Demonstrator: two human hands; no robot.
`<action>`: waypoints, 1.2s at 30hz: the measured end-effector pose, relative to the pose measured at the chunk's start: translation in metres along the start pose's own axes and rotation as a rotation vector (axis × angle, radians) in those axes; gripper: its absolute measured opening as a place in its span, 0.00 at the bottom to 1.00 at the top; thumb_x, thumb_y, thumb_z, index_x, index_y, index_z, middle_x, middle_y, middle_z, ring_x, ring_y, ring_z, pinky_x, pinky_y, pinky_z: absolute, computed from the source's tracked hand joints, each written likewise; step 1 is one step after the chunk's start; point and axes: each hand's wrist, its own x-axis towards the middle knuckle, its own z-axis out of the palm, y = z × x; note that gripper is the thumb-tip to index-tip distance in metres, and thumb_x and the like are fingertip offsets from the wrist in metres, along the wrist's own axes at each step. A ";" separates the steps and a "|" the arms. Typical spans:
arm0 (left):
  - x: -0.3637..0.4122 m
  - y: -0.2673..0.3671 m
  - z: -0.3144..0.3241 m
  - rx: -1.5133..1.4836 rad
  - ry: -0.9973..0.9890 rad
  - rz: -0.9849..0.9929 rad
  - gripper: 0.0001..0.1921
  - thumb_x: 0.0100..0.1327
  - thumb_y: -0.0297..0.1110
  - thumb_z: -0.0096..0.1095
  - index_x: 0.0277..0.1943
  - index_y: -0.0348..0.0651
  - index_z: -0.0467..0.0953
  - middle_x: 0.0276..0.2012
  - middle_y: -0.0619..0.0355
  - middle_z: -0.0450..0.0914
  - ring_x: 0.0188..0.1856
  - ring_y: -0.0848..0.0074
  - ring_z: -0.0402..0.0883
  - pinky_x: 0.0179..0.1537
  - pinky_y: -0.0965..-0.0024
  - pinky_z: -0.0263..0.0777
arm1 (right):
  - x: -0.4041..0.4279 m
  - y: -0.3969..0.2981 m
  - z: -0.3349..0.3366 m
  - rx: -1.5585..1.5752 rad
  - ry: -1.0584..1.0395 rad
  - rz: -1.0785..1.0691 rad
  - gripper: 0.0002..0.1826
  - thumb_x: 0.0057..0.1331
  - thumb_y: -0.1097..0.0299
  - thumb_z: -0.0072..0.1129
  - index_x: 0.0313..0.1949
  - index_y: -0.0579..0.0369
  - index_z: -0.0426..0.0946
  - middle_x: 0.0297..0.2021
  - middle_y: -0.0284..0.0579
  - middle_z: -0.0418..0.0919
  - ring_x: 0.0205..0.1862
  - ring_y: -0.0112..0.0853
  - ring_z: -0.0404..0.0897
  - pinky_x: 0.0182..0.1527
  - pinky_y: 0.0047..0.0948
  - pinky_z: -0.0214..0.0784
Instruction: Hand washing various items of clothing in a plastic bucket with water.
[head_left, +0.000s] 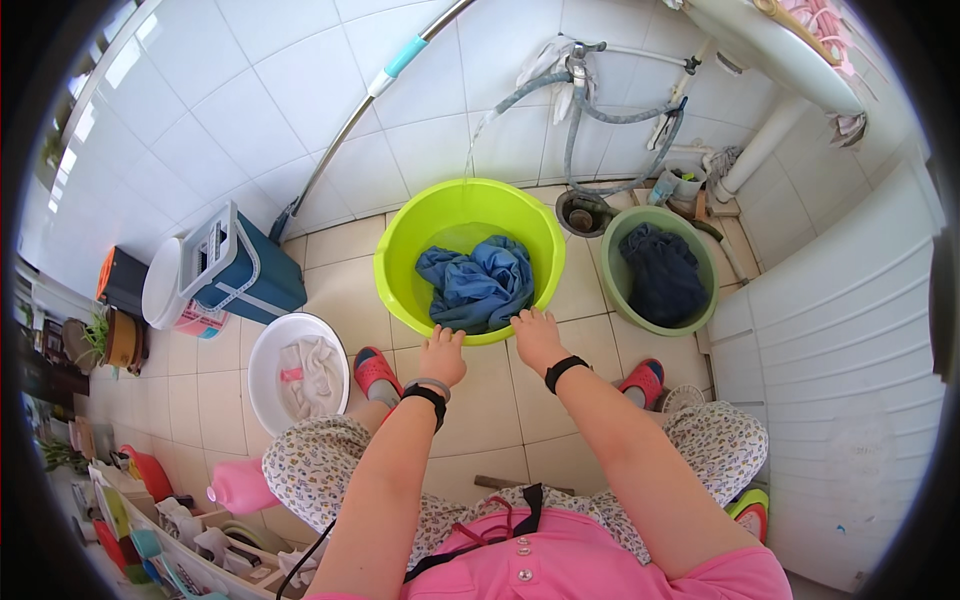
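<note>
A lime-green plastic basin (397, 232) stands on the tiled floor before me. In it a bundled blue cloth garment (480, 277) lies partly in shallow water. My left hand (444, 356) grips the near rim, with its fingers hooked over the edge. Further right along the same rim, my right hand (537, 341) holds on too, its fingertips beside the garment. From a grey hose (525, 91) on the wall tap (578, 61), a thin stream of water (470, 146) runs into the far side of the basin.
To the right, a dull green basin (611, 281) holds dark cloth (664, 274), near a floor drain (583, 214). A white basin (259, 375) with pale cloth (311, 379) stands left. Beyond it are a blue mop bucket (262, 277) and a mop pole (337, 142). A pink jug (244, 486) lies near my left knee.
</note>
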 end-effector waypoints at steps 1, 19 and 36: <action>-0.001 -0.001 0.000 0.000 -0.001 0.000 0.26 0.55 0.29 0.56 0.60 0.49 0.67 0.60 0.52 0.67 0.69 0.58 0.57 0.63 0.53 0.56 | -0.001 -0.001 -0.001 0.001 -0.001 0.000 0.18 0.61 0.74 0.49 0.51 0.53 0.72 0.51 0.45 0.71 0.62 0.42 0.65 0.61 0.48 0.57; -0.014 0.008 -0.014 -0.134 -0.216 -0.026 0.36 0.57 0.45 0.60 0.68 0.49 0.59 0.70 0.48 0.54 0.71 0.58 0.51 0.66 0.50 0.52 | -0.051 0.013 0.018 0.298 -0.036 -0.056 0.36 0.58 0.66 0.59 0.65 0.61 0.57 0.68 0.58 0.51 0.67 0.52 0.55 0.63 0.44 0.58; -0.015 0.027 -0.120 -0.307 -0.247 -0.013 0.27 0.62 0.43 0.57 0.60 0.35 0.69 0.58 0.43 0.71 0.61 0.56 0.69 0.62 0.63 0.61 | -0.078 0.067 -0.054 0.691 -0.249 0.078 0.27 0.66 0.57 0.49 0.59 0.62 0.67 0.57 0.57 0.71 0.58 0.47 0.71 0.59 0.38 0.62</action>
